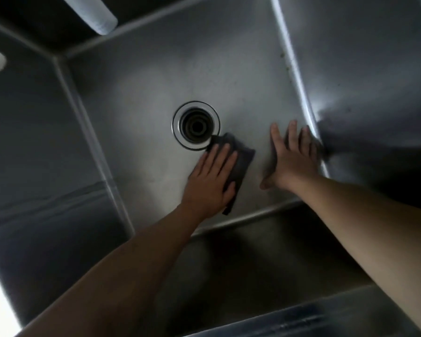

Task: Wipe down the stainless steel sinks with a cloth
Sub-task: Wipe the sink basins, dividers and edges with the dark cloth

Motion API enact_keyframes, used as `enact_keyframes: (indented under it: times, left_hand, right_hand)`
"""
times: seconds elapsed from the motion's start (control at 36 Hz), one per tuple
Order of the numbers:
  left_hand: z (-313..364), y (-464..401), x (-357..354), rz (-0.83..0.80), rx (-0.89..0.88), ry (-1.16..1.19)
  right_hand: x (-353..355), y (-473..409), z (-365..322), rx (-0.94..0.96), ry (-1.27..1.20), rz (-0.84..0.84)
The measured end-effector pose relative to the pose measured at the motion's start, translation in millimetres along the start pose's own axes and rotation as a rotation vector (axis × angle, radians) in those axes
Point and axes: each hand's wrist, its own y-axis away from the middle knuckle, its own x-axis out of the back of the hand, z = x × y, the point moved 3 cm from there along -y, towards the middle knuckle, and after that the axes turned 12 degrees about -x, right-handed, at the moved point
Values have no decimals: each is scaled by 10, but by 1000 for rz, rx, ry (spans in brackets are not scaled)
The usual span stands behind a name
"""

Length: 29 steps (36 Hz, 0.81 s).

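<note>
A: Where are the hands?

B: Both are down in the sink point(229, 76). The left hand point(210, 181) lies flat on a cloth point(241, 161), fingers straight and close together, pressing it to the sink floor. The right hand point(293, 158) holds nothing: its fingers are spread, palm down on bare steel, fingertips reaching the curved seam where the floor meets the right wall.

A: And the cloth?

B: Dark grey, soft, folded into a rough oblong. Its far corner touches the rim of the drain point(196, 125); its near end sticks out under the heel of the left hand, close to the front wall.

A: How do the arms lie?

B: Both bare forearms reach in from the near edge, stretched nearly straight, the left from lower left, the right from lower right.

A: The sink itself?

B: Brushed stainless steel, a deep square basin with rounded seams and dull reflections. The drain is round, a bright ringed flange about a dark hole. Small dark specks dot the right-hand seam. Two pale, blurred cylinders point(93, 13) show at the top left; I cannot tell what they are.
</note>
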Motion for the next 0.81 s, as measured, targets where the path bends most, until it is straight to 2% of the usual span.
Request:
enact_keyframes:
  times: [0.06, 0.17, 0.25, 0.33, 0.39, 0.47, 0.58, 0.69, 0.81]
  left_hand:
    - [-111, 200, -10, -10, 32, -17]
    - [-175, 391, -64, -82, -161, -93]
    - [-140, 245, -76, -112, -292, -80]
    - [-74, -119, -32, -87, -297, -74]
    - [-66, -433, 13, -54, -212, -75]
    - [-206, -910, 151, 14, 38, -45]
    - [-654, -1312, 416, 68, 303, -9]
    - [-1368, -1364, 691, 127, 587, 2]
    - [-2047, -1021, 863, 159, 864, -31]
  right_hand:
    - [1, 7, 11, 8, -8, 14]
    - [-31, 22, 34, 11, -7, 53]
    - [-47, 3, 44, 13, -7, 72]
    - [-30, 2, 22, 9, 13, 29]
    - [8, 21, -8, -12, 12, 23]
    - [182, 27, -49, -39, -6, 29]
    - [515, 72, -47, -75, -277, -91]
    - [863, 261, -177, 113, -243, -19]
    - [1199, 543, -309, 291, -297, 99]
